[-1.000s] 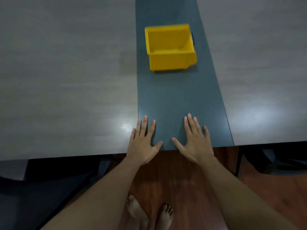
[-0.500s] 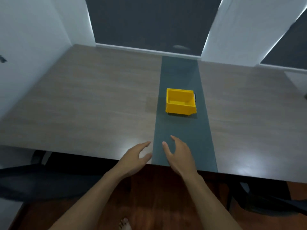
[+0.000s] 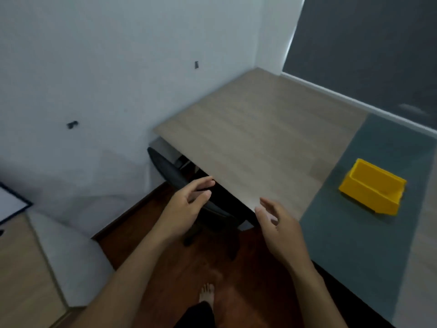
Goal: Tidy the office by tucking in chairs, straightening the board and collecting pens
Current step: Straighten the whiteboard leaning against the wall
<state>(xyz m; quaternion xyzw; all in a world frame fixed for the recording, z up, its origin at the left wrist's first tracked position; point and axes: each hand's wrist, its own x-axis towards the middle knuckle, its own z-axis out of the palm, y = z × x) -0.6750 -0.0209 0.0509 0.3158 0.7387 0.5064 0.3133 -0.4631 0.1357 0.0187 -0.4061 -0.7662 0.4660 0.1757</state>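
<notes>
A black office chair [image 3: 175, 174] sits pushed under the left end of the wooden table [image 3: 255, 138], with only its backrest and part of its base showing. My left hand [image 3: 186, 204] hovers open just in front of the backrest, fingers apart, holding nothing. My right hand [image 3: 276, 223] is open too, held over the table's near edge, not touching it. An empty yellow bin [image 3: 373, 188] stands on the table's grey-green middle strip [image 3: 369, 233] to the right. A framed white board [image 3: 9, 204] shows partly at the left edge. No pens are visible.
A white wall [image 3: 94, 79] closes the left side, with a dark window blind [image 3: 369, 43] behind the table. A light wooden cabinet [image 3: 21, 268] stands at lower left. The floor [image 3: 170, 252] is dark red wood, and my bare foot [image 3: 207, 293] is on it.
My view has swung left from the table's middle to its left end. Both hands have lifted off the table edge and moved left toward the chair.
</notes>
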